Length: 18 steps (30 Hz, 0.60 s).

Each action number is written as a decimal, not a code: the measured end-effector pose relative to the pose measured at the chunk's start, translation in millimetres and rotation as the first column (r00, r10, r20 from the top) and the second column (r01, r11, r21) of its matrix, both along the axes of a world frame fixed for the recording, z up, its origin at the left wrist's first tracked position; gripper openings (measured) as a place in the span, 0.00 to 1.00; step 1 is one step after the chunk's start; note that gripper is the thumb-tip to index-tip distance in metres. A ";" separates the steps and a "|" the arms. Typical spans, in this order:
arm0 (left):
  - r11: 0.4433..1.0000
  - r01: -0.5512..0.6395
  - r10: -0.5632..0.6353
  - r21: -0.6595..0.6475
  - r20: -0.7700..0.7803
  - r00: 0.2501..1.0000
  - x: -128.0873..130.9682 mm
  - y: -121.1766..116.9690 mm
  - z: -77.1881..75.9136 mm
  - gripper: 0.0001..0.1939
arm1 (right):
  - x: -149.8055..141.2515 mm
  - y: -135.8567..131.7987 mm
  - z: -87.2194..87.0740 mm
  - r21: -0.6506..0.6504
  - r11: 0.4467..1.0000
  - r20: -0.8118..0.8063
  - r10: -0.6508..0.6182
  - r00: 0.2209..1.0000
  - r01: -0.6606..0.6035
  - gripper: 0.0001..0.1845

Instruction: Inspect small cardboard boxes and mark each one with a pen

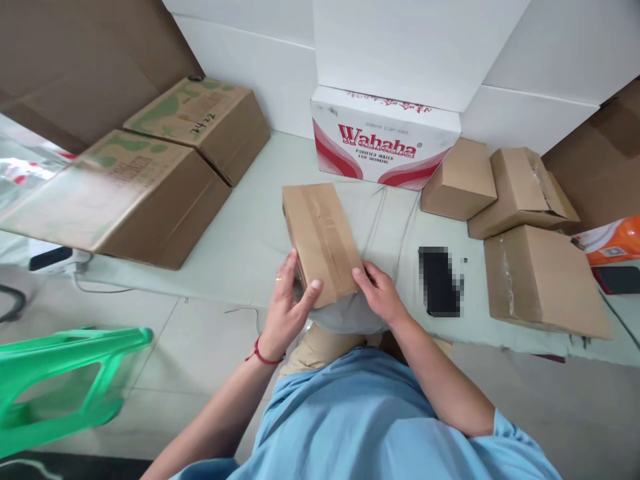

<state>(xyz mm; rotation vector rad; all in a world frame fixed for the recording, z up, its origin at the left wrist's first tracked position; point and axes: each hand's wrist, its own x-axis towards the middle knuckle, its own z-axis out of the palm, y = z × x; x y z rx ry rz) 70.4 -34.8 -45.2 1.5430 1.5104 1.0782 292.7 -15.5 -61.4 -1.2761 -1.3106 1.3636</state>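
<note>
Between my two hands is a small brown cardboard box [325, 233] with clear tape along its top, at the near edge of the cloth-covered table. My left hand [289, 300] grips its left near side, thumb near the top edge and fingers along the side. At the right near corner, my right hand [379, 288] holds the box with the thumb on top; its other fingers are partly hidden. A dark, pixelated object [440, 281] lies on the table right of my right hand.
A white and red Wahaha carton [385, 137] stands at the back. Several brown boxes [543, 280] sit at the right, near an orange package [615, 241]. Two larger printed cartons [150, 193] occupy the left. A green plastic stool [65, 380] stands on the floor at left.
</note>
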 end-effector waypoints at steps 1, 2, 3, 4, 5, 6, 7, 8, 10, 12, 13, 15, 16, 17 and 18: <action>0.999 0.017 -0.016 0.040 -0.034 0.999 8.0 -2.5 3.1 0.39 | 6.2 -7.9 -1.6 -0.037 0.999 -0.056 -0.032 0.998 0.030 0.27; 0.997 0.032 -0.028 0.075 -0.060 0.998 16.3 -5.2 7.2 0.39 | 12.3 -16.1 -4.0 -0.076 0.995 -0.113 -0.067 0.991 0.059 0.27; 0.993 0.051 -0.041 0.110 -0.090 0.995 24.8 -7.9 11.6 0.40 | 17.8 -23.9 -7.0 -0.111 0.990 -0.166 -0.108 0.980 0.091 0.27; 0.986 0.073 -0.055 0.150 -0.120 0.991 33.4 -10.4 15.7 0.42 | 22.5 -30.9 -10.4 -0.143 0.982 -0.213 -0.150 0.965 0.122 0.26; 0.977 0.096 -0.067 0.191 -0.151 0.986 41.7 -12.7 19.1 0.45 | 26.4 -36.4 -13.6 -0.169 0.974 -0.255 -0.191 0.948 0.151 0.25; 0.966 0.119 -0.077 0.231 -0.180 0.981 49.6 -15.0 21.3 0.48 | 29.6 -40.3 -16.6 -0.190 0.966 -0.293 -0.228 0.929 0.177 0.25; 0.955 0.136 -0.084 0.263 -0.201 0.976 56.8 -17.4 22.2 0.51 | 32.3 -42.5 -19.1 -0.205 0.959 -0.326 -0.257 0.910 0.197 0.24; 0.948 0.145 -0.085 0.282 -0.214 0.973 62.8 -20.1 21.8 0.54 | 34.5 -43.2 -21.2 -0.213 0.953 -0.352 -0.279 0.894 0.213 0.23; 0.955 0.136 -0.079 0.265 -0.216 0.973 70.9 -26.0 17.8 0.57 | 38.5 -41.7 -24.8 -0.223 0.946 -0.386 -0.308 0.870 0.236 0.23; 0.973 0.105 -0.065 0.205 -0.193 0.979 72.8 -32.0 11.6 0.59 | 42.1 -39.3 -29.1 -0.235 0.939 -0.405 -0.331 0.852 0.253 0.24; 0.980 0.089 -0.057 0.178 -0.177 0.982 71.8 -34.5 8.3 0.60 | 43.6 -38.7 -31.6 -0.243 0.935 -0.414 -0.342 0.843 0.260 0.25; 0.988 0.067 -0.049 0.137 -0.130 0.990 67.3 -37.8 2.4 0.59 | 45.8 -39.1 -36.6 -0.261 0.925 -0.441 -0.370 0.818 0.277 0.26; 0.992 0.063 -0.053 0.108 -0.087 0.995 64.4 -38.5 0.0 0.58 | 46.2 -39.9 -38.6 -0.269 0.920 -0.456 -0.382 0.804 0.285 0.26; 0.996 0.064 -0.062 0.066 -0.024 0.998 61.5 -38.5 -1.9 0.57 | 46.3 -40.7 -39.9 -0.275 0.916 -0.472 -0.392 0.789 0.291 0.26; 0.997 0.072 -0.073 0.010 0.058 0.996 58.8 -38.1 -3.3 0.56 | 46.0 -41.5 -40.3 -0.278 0.914 -0.488 -0.400 0.775 0.297 0.26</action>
